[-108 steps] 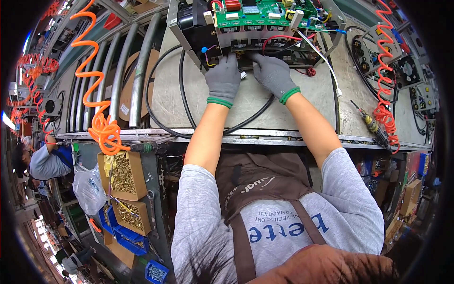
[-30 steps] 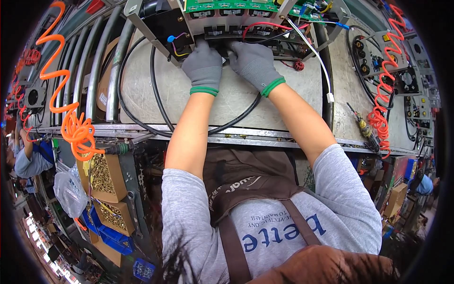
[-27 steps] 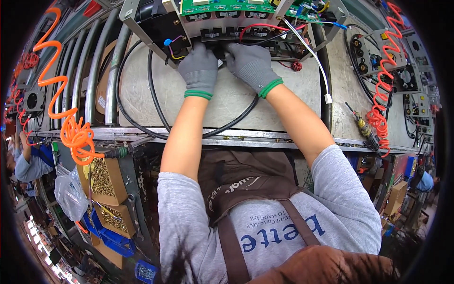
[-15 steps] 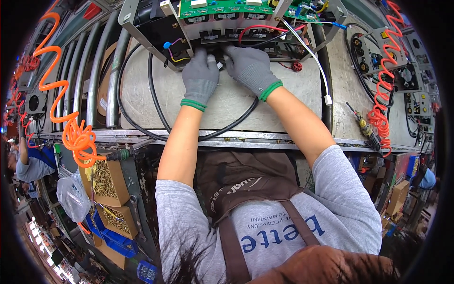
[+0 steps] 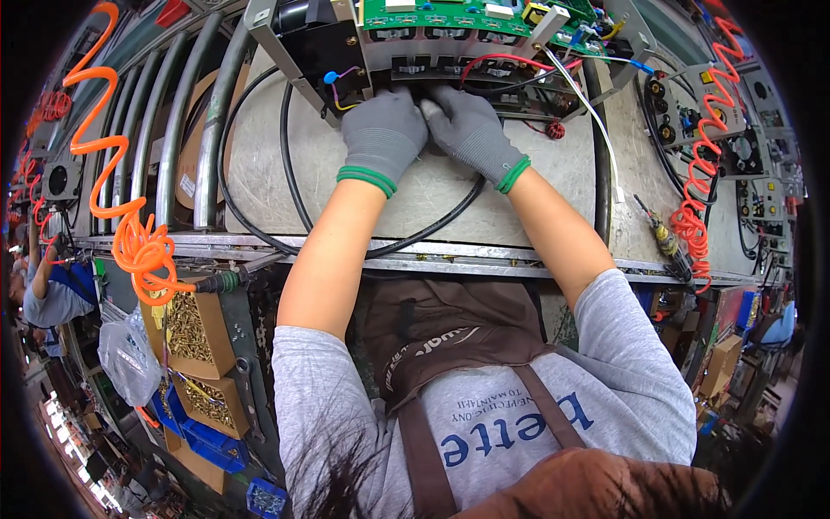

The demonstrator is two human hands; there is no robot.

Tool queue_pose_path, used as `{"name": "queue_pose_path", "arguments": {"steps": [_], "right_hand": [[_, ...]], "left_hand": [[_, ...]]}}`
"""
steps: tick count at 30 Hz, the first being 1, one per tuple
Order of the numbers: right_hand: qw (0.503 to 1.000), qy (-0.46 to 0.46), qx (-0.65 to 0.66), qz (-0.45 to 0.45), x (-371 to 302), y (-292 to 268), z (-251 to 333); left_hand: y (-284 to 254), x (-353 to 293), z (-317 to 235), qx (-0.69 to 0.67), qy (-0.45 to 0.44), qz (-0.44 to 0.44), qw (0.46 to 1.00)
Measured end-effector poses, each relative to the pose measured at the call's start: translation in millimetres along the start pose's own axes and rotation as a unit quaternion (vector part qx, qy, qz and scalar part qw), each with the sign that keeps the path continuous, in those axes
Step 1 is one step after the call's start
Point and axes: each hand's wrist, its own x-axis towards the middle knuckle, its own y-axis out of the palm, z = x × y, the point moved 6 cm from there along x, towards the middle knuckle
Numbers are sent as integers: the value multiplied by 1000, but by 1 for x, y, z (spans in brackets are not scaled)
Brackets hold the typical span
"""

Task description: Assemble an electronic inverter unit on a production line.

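Observation:
Both my hands wear grey knit gloves with green cuffs and meet at the lower front of an open electronic chassis [image 5: 303, 54]. My left hand [image 5: 386, 131] is curled, its fingertips hidden beneath the chassis's inner parts. Close against it, my right hand [image 5: 469, 134] is bent inward with thumb and fingers drawn together. Whatever they pinch is hidden. Above them is a green circuit board [image 5: 450, 16] with black components below it. A blue round part [image 5: 330, 78] with thin wires sits left of my left hand. Red wire [image 5: 501, 57] and a white cable [image 5: 596, 112] run to the right.
A thick black cable [image 5: 432, 227] loops over the metal work surface [image 5: 259, 130]. Conveyor rollers [image 5: 177, 130] and a coiled orange air hose [image 5: 143, 246] lie left. A screwdriver-like power tool [image 5: 670, 238] and another chassis [image 5: 692, 108] are right. Boxes of screws [image 5: 190, 329] stand lower left.
The chassis appears shifted right in view. My hands have drawn together, the left one turning inward. A small white connector visible between them earlier is now hidden.

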Motion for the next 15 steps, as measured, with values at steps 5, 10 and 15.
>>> {"name": "queue_pose_path", "arguments": {"steps": [5,10,15], "right_hand": [[975,13,-189,117,2,-3,13],[972,10,-208,104,3,-4,8],[963,45,-216,156,14,-2,22]], "left_hand": [[4,-4,1,-6,29,-4,1000],[8,-9,7,-41,63,-75,994],[-9,2,-9,42,70,112,990]]}}
